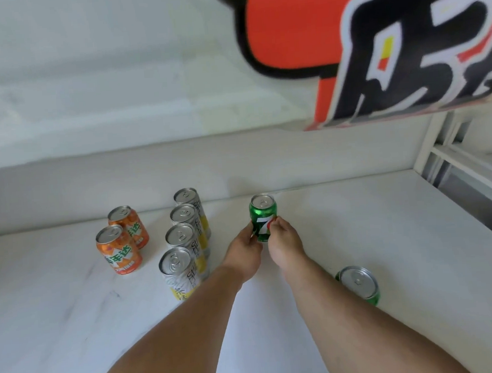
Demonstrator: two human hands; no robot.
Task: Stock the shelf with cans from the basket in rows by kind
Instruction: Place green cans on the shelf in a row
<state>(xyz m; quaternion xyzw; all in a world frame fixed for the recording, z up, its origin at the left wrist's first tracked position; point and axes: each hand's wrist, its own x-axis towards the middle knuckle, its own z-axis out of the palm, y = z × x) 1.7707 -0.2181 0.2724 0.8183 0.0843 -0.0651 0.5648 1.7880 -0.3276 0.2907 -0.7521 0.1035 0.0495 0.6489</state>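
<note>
Shelf (359, 236), white, flat surface, bearing three rows of drink cans running front to back. Left row: two orange aluminium cans with printed labels, front one (118, 250) just before rear one (128, 226). Middle row: four tall silver-and-yellow cans in close file, nearest (178, 272), then second (184, 242), third (189, 219), farthest (190, 199) near back wall. Right position: green aluminium can with white-and-red logo (263, 215), upright, near rear of shelf, pinched at lower body from both sides. Left hand (245, 252) gripping its left flank with curled fingers; right hand (283, 242) gripping its right flank likewise. Second green can (359, 284), upright, near front right, beside right forearm, apart from both hands. Large orange, black and white sign (374, 46) hanging above right.
</note>
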